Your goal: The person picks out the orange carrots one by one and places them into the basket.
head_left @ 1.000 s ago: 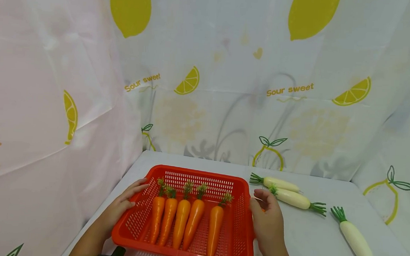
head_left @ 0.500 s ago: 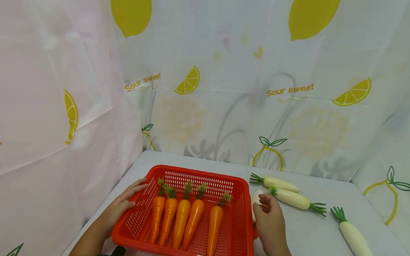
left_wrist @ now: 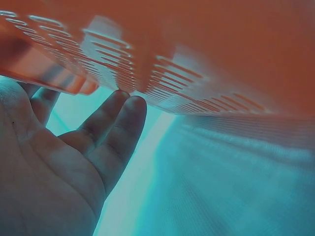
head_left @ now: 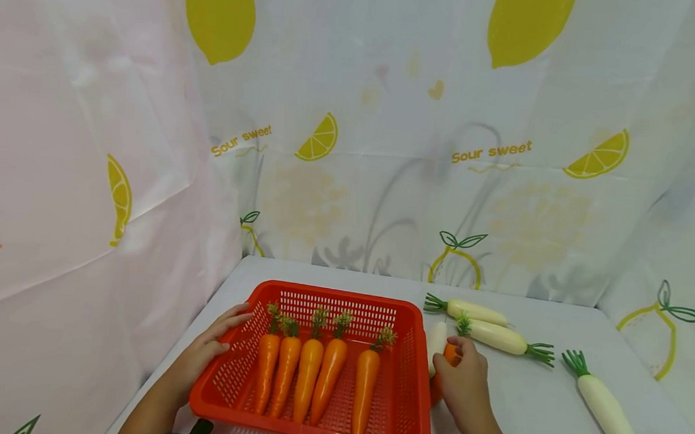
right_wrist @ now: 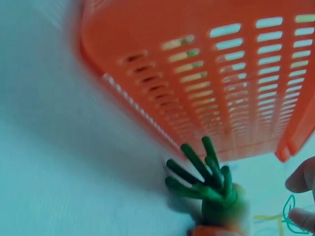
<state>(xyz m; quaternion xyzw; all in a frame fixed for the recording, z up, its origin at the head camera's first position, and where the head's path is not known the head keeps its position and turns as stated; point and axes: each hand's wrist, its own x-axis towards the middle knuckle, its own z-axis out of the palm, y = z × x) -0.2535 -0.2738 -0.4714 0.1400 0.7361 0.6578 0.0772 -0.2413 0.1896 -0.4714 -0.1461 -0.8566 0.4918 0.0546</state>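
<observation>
A red slotted plastic basket [head_left: 400, 379] stands at the front of the table with several carrots [head_left: 309, 377] inside, leafy ends away from me. At its left side my left hand [head_left: 198, 354] rests with fingers extended; in the left wrist view its fingertips touch the slotted wall. To the right of the basket, my right hand [head_left: 463, 383] has thumb and fingers bent around another carrot [head_left: 451, 355], partly hidden by the hand. A white radish [head_left: 437, 342] lies between that carrot and the basket. Its green stalks [right_wrist: 206, 182] show in the right wrist view.
Two white radishes [head_left: 498, 337] lie close together behind my right hand. A further white radish [head_left: 608, 419] lies at the far right of the white table [head_left: 533, 401]. Lemon-print cloth [head_left: 372, 198] hangs around the back and sides.
My right hand has moved off the basket's right side, rightward and slightly toward me. The radish and carrot beside the basket now show more. The left hand and basket have stayed put.
</observation>
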